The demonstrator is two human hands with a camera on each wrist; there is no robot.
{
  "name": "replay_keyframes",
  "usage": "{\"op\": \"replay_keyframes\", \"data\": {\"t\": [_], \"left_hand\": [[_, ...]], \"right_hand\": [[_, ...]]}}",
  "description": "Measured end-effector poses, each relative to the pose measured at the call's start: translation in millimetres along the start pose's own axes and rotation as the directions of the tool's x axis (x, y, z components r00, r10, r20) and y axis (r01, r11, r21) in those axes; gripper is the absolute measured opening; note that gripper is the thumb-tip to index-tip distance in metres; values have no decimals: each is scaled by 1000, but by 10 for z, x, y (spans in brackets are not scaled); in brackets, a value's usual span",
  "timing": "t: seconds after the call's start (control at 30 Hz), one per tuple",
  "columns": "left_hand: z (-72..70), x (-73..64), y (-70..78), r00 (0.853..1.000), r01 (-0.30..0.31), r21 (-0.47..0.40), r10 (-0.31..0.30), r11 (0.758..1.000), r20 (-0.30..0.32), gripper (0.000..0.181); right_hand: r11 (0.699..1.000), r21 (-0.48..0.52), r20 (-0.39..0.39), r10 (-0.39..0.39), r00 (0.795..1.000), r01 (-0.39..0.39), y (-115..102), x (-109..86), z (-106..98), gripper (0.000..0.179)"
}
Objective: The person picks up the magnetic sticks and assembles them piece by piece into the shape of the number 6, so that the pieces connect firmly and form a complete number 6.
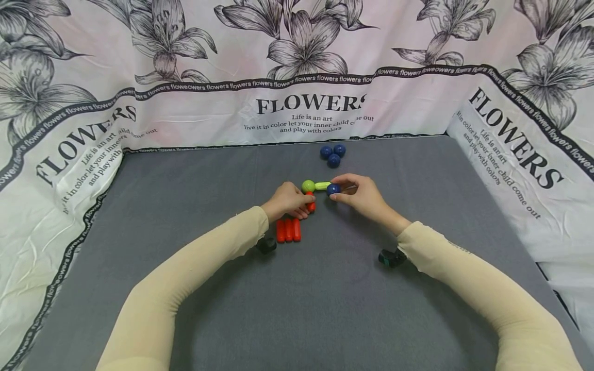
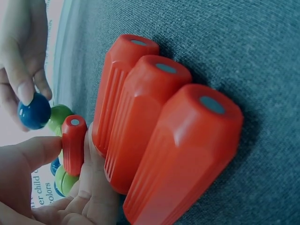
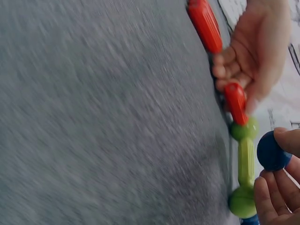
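Note:
My left hand (image 1: 287, 200) pinches a red magnetic rod (image 2: 74, 149) between thumb and fingers. The rod's far end meets a light green ball (image 1: 308, 186); the right wrist view cannot settle whether they touch. From that ball a yellow-green rod (image 3: 245, 161) runs to a second green ball (image 3: 242, 202), which the head view hides. Held by the thumb and fingertips of my right hand (image 1: 364, 196) is a dark blue ball (image 3: 273, 151), close above the green rod. Three more red rods (image 1: 289, 230) lie side by side just below my left hand.
Beyond the hands, three blue balls (image 1: 333, 160) sit clustered toward the back of the grey tabletop (image 1: 297, 309). A flower-printed cloth (image 1: 185, 116) hangs behind and along the sides. Dark wrist devices (image 1: 392, 257) hang under both cuffs.

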State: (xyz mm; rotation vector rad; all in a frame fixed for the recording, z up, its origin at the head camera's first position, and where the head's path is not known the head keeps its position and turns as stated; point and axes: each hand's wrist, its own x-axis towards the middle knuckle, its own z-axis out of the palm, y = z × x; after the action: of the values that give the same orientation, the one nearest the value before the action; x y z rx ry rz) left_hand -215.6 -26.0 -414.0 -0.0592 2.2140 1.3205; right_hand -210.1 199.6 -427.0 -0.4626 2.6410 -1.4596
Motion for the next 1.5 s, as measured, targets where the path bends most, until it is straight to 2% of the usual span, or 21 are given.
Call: {"op": "replay_keyframes", "data": {"t": [0.3, 0.6, 0.87, 1.3, 1.5], "left_hand": [[-10, -12, -10, 1000, -2, -11, 2, 1000, 11, 29], [-8, -1, -20, 1000, 0, -5, 0, 1000, 10, 30], [-21, -15, -5, 1000, 2, -12, -2, 1000, 19, 31], [-21, 10, -33, 1000, -10, -8, 10, 1000, 8, 30], [-13, 14, -38, 1000, -9, -7, 9, 1000, 2, 29]], "right_hand": [[998, 36, 58, 40, 998, -42, -79, -142, 190, 33], [999, 1, 60, 42, 997, -42, -99, -233, 327, 29], [996, -27, 65, 92, 994, -91, -151, -285, 413, 28], [991, -57, 10, 122, 992, -122, -164, -270, 516, 27], [990, -41, 1, 133, 991, -133, -166, -266, 542, 28]]}}
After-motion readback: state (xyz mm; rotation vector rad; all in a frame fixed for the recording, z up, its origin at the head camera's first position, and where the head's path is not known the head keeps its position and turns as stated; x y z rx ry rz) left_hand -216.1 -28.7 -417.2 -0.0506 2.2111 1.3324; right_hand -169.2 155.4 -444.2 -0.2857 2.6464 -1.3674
